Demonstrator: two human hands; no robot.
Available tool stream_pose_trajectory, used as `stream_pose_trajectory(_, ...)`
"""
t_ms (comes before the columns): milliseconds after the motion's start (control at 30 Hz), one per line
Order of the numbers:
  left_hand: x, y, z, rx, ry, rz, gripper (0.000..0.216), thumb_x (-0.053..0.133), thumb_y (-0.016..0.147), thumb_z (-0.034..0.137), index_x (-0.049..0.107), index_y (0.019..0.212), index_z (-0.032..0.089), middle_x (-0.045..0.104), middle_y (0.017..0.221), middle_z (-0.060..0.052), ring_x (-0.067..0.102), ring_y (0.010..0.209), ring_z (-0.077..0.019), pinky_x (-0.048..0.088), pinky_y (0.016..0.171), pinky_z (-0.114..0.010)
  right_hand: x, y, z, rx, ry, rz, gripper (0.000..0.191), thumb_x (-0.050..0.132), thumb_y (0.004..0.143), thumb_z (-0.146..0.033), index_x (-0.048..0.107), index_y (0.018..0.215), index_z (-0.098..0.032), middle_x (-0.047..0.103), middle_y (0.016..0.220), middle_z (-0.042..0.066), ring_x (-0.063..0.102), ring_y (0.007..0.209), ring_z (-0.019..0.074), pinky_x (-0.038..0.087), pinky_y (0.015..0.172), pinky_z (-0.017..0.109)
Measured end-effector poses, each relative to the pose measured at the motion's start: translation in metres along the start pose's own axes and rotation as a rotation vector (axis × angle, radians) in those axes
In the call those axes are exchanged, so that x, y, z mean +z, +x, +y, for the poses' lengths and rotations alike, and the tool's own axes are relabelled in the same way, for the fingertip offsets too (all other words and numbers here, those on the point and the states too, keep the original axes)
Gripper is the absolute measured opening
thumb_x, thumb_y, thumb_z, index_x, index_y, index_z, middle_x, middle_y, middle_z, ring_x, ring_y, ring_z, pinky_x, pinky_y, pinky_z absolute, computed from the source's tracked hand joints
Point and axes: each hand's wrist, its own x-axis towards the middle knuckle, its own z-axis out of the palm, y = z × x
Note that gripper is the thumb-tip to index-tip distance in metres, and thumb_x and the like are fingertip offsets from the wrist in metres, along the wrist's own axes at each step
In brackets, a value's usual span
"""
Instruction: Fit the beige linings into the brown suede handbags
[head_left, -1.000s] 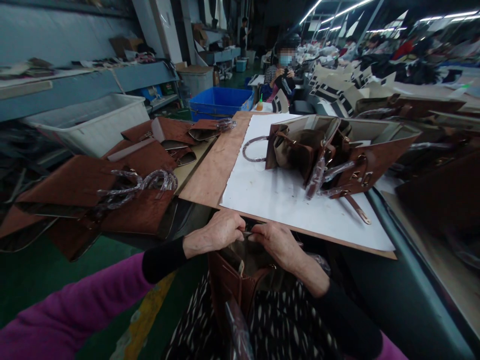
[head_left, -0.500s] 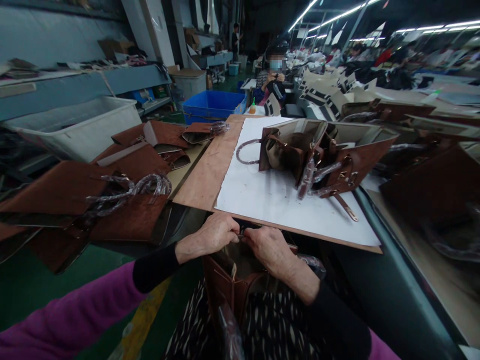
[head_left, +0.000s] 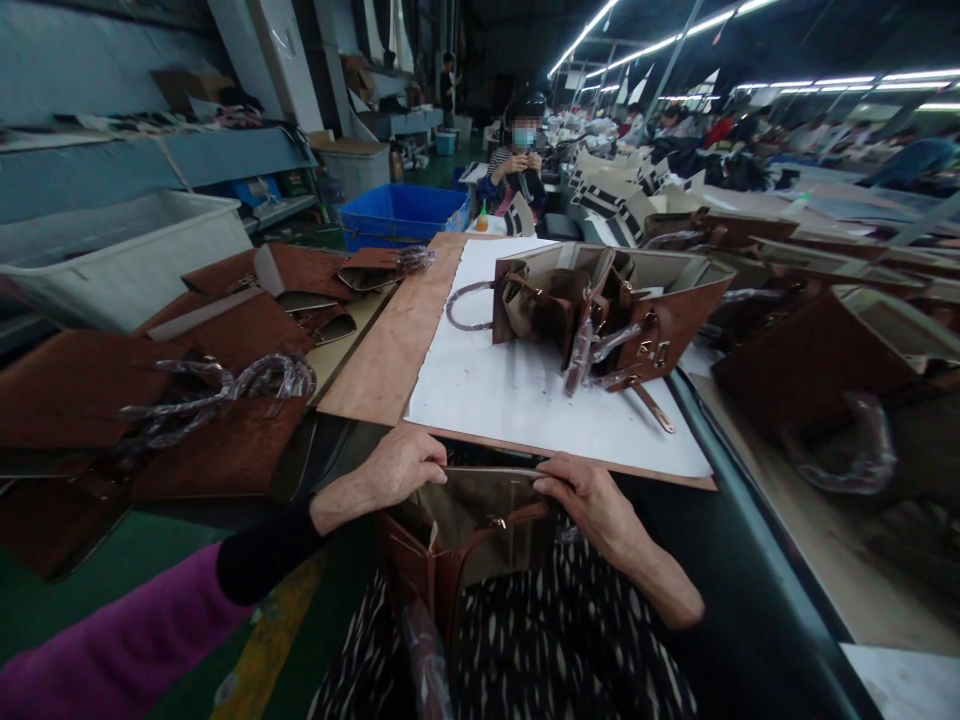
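A brown handbag (head_left: 442, 565) rests on my lap with its mouth open, showing a khaki lining and a zipped inner pocket. My left hand (head_left: 401, 468) pinches the far rim of the bag at its left end. At the right end of the same rim, my right hand (head_left: 589, 495) has it between thumb and fingers. The plastic-wrapped handle (head_left: 426, 650) hangs down the near side. Just beyond my hands, another brown handbag (head_left: 645, 345) with wrapped handles and gold hardware sits on white paper (head_left: 480, 390).
The paper covers a wooden board (head_left: 367, 375). Brown bag parts (head_left: 217, 440) are piled at left, before a white bin (head_left: 150, 240). More brown bags (head_left: 817, 370) line the right side. Beyond the board stand a blue bin (head_left: 405, 212) and a seated person (head_left: 514, 165).
My hands have spread apart along the bag's far rim, the right one moving rightward, and more lining shows. The whole view has shifted slightly, so the surroundings sit further left.
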Motion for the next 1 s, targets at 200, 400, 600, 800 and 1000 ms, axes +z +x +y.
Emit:
stream_pose_trajectory(200, -0.001, -0.001, 0.002, 0.008, -0.006, -0.023, 0.016, 0.054, 0.072, 0.023, 0.066, 0.065, 0.014, 0.059, 0.059, 0.000, 0.050, 0.061, -0.0122, 0.031, 0.058, -0.020, 0.003, 0.003, 0.002, 0.090, 0.089, -0.037, 0.024, 0.044, 0.083, -0.031, 0.063, 0.072, -0.020, 0.063, 0.073, 0.000, 0.056, 0.074, 0.0169, 0.040, 0.070, 0.027)
stream_pose_trajectory(400, 0.000, 0.001, 0.004, 0.026, 0.039, -0.025, 0.016, 0.056, 0.073, 0.025, 0.066, 0.065, 0.015, 0.059, 0.059, 0.000, 0.051, 0.062, -0.0130, 0.032, 0.059, -0.021, 0.009, -0.002, 0.002, 0.129, 0.025, -0.025, 0.027, 0.038, 0.087, -0.031, 0.059, 0.074, -0.020, 0.059, 0.068, -0.001, 0.055, 0.067, 0.0152, 0.040, 0.062, 0.026)
stream_pose_trajectory(600, 0.002, 0.000, 0.000, 0.070, 0.066, 0.014, 0.015, 0.057, 0.074, 0.026, 0.067, 0.068, 0.016, 0.062, 0.063, 0.000, 0.054, 0.066, -0.0134, 0.033, 0.063, -0.022, 0.006, -0.008, -0.028, -0.096, -0.637, 0.113, 0.017, 0.044, 0.085, -0.018, 0.060, 0.086, -0.019, 0.061, 0.093, 0.009, 0.052, 0.090, 0.0249, 0.036, 0.077, 0.036)
stream_pose_trajectory(800, -0.001, -0.005, 0.010, 0.087, 0.071, 0.010, 0.013, 0.059, 0.074, 0.025, 0.067, 0.067, 0.016, 0.061, 0.061, 0.000, 0.052, 0.063, -0.0134, 0.033, 0.059, -0.022, 0.018, 0.011, -0.069, -0.163, -0.660, -0.118, 0.013, 0.050, 0.079, -0.012, 0.060, 0.084, -0.019, 0.063, 0.087, 0.008, 0.056, 0.086, 0.0231, 0.037, 0.072, 0.032)
stream_pose_trajectory(1000, 0.000, -0.006, 0.013, 0.092, 0.062, 0.001, 0.012, 0.056, 0.071, 0.017, 0.067, 0.066, 0.016, 0.061, 0.061, -0.001, 0.052, 0.061, -0.0139, 0.034, 0.058, -0.023, 0.043, 0.048, -0.083, -0.074, -0.440, -0.340, 0.018, 0.051, 0.082, -0.025, 0.065, 0.090, -0.017, 0.068, 0.089, 0.009, 0.061, 0.085, 0.0216, 0.038, 0.068, 0.028)
